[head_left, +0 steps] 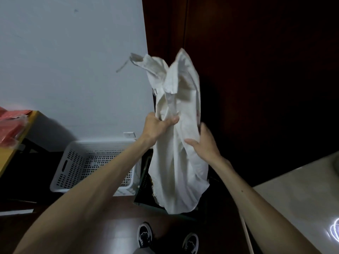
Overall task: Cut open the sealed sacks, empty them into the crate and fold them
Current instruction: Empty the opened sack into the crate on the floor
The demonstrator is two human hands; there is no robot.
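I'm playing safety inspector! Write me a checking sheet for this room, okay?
Surface: dark wooden floor; pale counter at right.
Job's things: white sack held up over dark crate, limp and crumpled; contents not visible.
Clutter: white basket left of the crate; red packets on yellow table, far left.
Grippers: left hand grips the sack's middle; right hand holds its right side.
Cables: nothing seen.
Surroundings: pale wall, dark wooden panels, person's shoes below.

One head-worn wide view — forward and down, near the sack (179, 162).
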